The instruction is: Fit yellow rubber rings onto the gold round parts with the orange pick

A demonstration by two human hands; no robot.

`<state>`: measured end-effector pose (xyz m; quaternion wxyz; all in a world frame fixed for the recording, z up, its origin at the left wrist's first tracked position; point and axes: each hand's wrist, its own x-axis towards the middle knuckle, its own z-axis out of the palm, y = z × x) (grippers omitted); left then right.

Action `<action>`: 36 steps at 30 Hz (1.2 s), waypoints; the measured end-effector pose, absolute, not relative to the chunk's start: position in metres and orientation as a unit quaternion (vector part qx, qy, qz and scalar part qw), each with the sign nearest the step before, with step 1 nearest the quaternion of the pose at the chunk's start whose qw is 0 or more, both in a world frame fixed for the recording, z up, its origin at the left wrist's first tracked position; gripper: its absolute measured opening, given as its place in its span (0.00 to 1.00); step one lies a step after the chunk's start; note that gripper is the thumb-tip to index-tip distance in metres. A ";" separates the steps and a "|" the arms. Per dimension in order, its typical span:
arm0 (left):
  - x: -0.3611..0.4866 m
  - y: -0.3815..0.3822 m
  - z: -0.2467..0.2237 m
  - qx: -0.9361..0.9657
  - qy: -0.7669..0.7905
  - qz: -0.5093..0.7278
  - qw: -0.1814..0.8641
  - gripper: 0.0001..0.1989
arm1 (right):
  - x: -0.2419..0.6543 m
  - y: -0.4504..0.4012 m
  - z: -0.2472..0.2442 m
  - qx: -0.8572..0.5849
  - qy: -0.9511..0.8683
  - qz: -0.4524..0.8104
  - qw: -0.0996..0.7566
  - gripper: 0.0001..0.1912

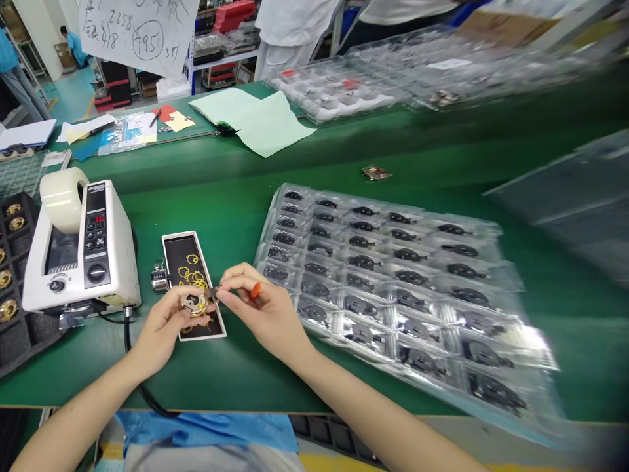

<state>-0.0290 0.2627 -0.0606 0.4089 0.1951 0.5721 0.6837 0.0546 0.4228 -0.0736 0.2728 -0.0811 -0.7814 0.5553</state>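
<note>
My left hand pinches a round gold-rimmed part that looks like a watch movement, tilted toward me. My right hand is closed beside it, its fingertips holding a slim small tool with an orange end. The tool's tip comes up to the right edge of the gold part; whether they touch I cannot tell. Below both hands lies a shallow white-rimmed box with a dark floor. Several thin yellow rings lie loose in it, partly hidden by my fingers.
Left stands a white tape dispenser with a tally counter near the box. At far left, a dark foam tray holds gold round parts. A clear tray of bagged black parts fills the right. Papers lie behind.
</note>
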 end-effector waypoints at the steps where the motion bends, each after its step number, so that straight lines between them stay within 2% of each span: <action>1: -0.028 0.262 -0.062 0.206 0.568 0.683 0.410 0.12 | 0.054 0.424 -0.073 -0.093 -0.769 0.577 0.259 0.07; 7: -0.025 0.263 -0.064 0.239 0.571 0.670 0.411 0.20 | 0.054 0.424 -0.070 -0.092 -0.753 0.619 0.203 0.08; 16: -0.023 0.263 -0.064 0.259 0.582 0.649 0.417 0.21 | 0.053 0.416 -0.071 -0.076 -0.770 0.609 0.175 0.07; 24: -0.020 0.265 -0.067 0.259 0.580 0.656 0.408 0.20 | 0.052 0.409 -0.075 -0.114 -0.769 0.590 0.220 0.08; 36: -0.018 0.266 -0.067 0.252 0.598 0.652 0.392 0.20 | 0.052 0.404 -0.080 -0.094 -0.799 0.534 0.260 0.09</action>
